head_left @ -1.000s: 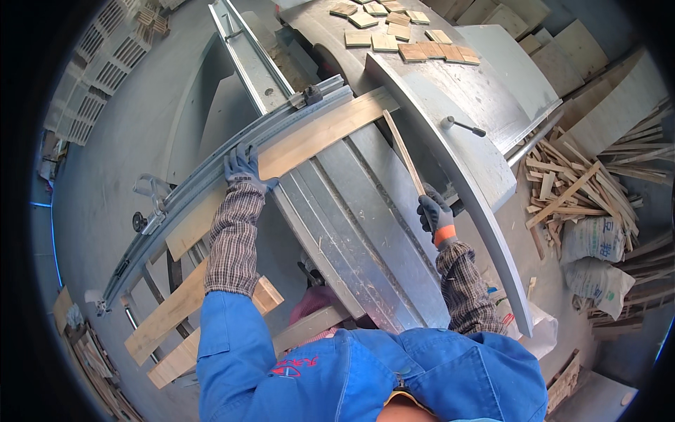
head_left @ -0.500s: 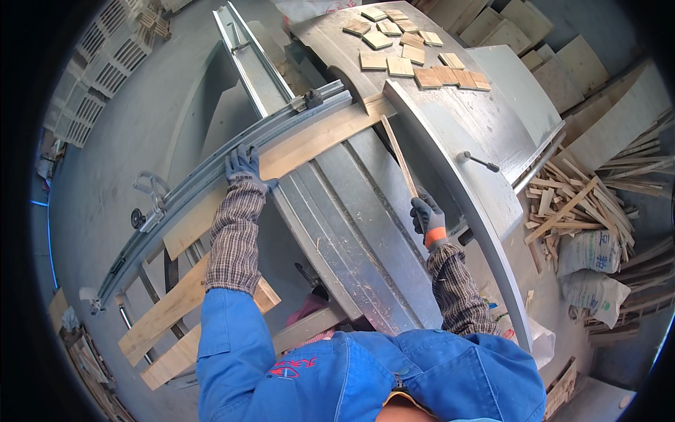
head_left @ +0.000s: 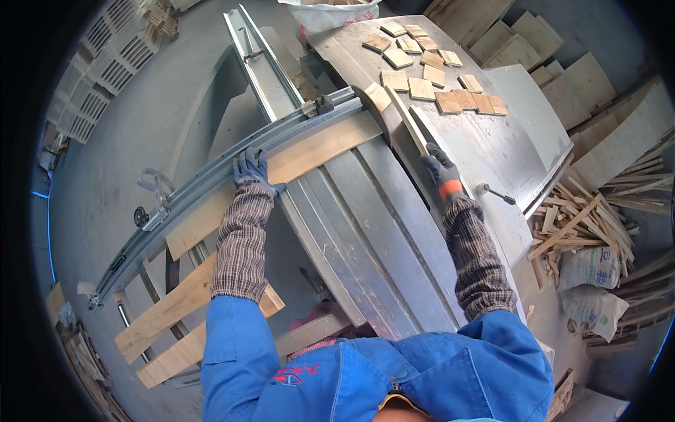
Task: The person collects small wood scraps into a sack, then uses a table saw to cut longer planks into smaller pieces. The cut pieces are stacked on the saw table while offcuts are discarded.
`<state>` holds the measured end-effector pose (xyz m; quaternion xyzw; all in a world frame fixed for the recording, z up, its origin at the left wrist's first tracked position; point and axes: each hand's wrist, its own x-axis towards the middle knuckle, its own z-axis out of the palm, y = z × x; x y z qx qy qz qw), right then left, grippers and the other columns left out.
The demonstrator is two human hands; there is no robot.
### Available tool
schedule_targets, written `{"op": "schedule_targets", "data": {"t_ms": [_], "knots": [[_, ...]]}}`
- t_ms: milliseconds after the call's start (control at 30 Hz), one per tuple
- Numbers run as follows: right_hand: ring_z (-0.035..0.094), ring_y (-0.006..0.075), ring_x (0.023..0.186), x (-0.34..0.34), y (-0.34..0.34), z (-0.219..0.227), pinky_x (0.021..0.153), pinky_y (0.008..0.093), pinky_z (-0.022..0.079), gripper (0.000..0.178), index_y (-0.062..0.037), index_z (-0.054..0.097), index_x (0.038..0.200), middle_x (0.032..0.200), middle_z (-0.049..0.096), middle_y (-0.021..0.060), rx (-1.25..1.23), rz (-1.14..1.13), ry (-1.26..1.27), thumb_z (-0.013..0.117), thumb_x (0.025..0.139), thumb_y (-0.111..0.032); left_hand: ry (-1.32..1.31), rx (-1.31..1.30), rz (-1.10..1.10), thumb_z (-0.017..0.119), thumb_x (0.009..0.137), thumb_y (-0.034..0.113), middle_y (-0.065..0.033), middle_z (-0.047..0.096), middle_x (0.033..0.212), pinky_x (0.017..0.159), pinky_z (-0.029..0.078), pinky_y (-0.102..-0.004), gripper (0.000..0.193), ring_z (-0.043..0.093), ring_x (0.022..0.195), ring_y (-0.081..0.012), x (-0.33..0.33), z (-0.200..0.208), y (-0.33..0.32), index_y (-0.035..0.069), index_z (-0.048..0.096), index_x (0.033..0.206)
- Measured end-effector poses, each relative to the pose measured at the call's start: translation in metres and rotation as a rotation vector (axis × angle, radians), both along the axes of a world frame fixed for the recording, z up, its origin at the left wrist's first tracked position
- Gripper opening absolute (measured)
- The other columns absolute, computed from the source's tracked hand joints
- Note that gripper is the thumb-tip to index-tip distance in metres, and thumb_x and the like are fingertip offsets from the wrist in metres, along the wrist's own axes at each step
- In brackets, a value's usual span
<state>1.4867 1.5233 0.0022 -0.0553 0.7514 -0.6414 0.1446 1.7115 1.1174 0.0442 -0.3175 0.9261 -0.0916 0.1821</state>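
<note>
A long pale wooden board (head_left: 320,149) lies across the sliding metal table of a panel saw, along the fence rail (head_left: 211,179). My gloved left hand (head_left: 254,171) grips it, fingers over its far side and thumb towards me. My gloved right hand (head_left: 441,169), with an orange cuff, is closed round the near end of a thin wooden stick (head_left: 406,119). The stick points away from me, its far tip beside a small cut wooden block (head_left: 377,97) just past the board's right end. I cannot make out the saw blade.
Several square wooden blocks (head_left: 422,89) lie on the far metal table (head_left: 492,133). A lever handle (head_left: 496,193) sticks up right of my right hand. Offcut strips (head_left: 576,218) and white sacks (head_left: 594,302) are at the right. More boards (head_left: 169,309) rest at the lower left.
My right hand has moved forward and right with the stick, whose tip now lies beside the small block. My left hand keeps its grip on the board. The view has shifted slightly.
</note>
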Motion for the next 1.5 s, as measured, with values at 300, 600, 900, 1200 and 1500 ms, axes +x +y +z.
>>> {"op": "schedule_targets", "data": {"t_ms": [300, 600, 900, 1200, 1500], "knots": [[0.065, 0.0358, 0.105, -0.072, -0.031, 0.098, 0.089, 0.0454, 0.053, 0.042, -0.0289, 0.066, 0.129, 0.114, 0.064, 0.0151, 1.054, 0.443, 0.869, 0.068, 0.088, -0.036, 0.019, -0.022, 0.015, 0.061, 0.073, 0.08, -0.0108, 0.008, 0.166, 0.125, 0.0, -0.0487, 0.115, 0.007, 0.154, -0.0315, 0.006, -0.009, 0.001, 0.021, 0.018, 0.161], [0.068, 0.0365, 0.099, -0.132, -0.007, 0.133, 0.086, 0.049, 0.054, 0.041, -0.0272, 0.065, 0.13, 0.113, 0.062, 0.0164, 1.381, 0.331, 0.868, 0.069, 0.089, -0.026, 0.048, -0.04, 0.028, 0.064, 0.072, 0.077, -0.0114, 0.015, 0.163, 0.125, 0.004, -0.048, 0.112, 0.011, 0.152, -0.0315, 0.003, -0.001, 0.006, 0.02, 0.023, 0.16], [0.065, 0.0332, 0.098, -0.103, -0.025, 0.128, 0.08, 0.0439, 0.054, 0.044, -0.032, 0.065, 0.13, 0.105, 0.061, 0.015, 1.24, 0.609, 0.952, 0.07, 0.086, -0.028, 0.089, -0.043, 0.051, 0.072, 0.068, 0.072, -0.0089, 0.02, 0.161, 0.125, 0.004, -0.0464, 0.112, 0.01, 0.152, -0.0298, 0.003, -0.007, 0.006, 0.021, 0.026, 0.157], [0.066, 0.0333, 0.094, -0.113, -0.032, 0.125, 0.078, 0.0446, 0.054, 0.043, -0.03, 0.066, 0.129, 0.106, 0.061, 0.0141, 1.284, 0.45, 0.934, 0.07, 0.086, -0.03, 0.097, -0.041, 0.002, 0.065, 0.072, 0.076, -0.0106, 0.015, 0.162, 0.124, 0.003, -0.05, 0.11, 0.011, 0.15, -0.0317, 0.009, -0.011, 0.004, 0.018, 0.029, 0.158], [0.066, 0.0323, 0.095, -0.119, -0.053, 0.137, 0.08, 0.0441, 0.054, 0.043, -0.033, 0.066, 0.129, 0.106, 0.062, 0.0133, 1.357, 0.549, 0.963, 0.069, 0.087, -0.026, 0.114, -0.058, -0.016, 0.066, 0.07, 0.077, -0.0117, 0.015, 0.162, 0.125, 0.003, -0.0493, 0.114, 0.01, 0.15, -0.0312, 0.009, -0.008, 0.009, 0.017, 0.028, 0.158]]}}
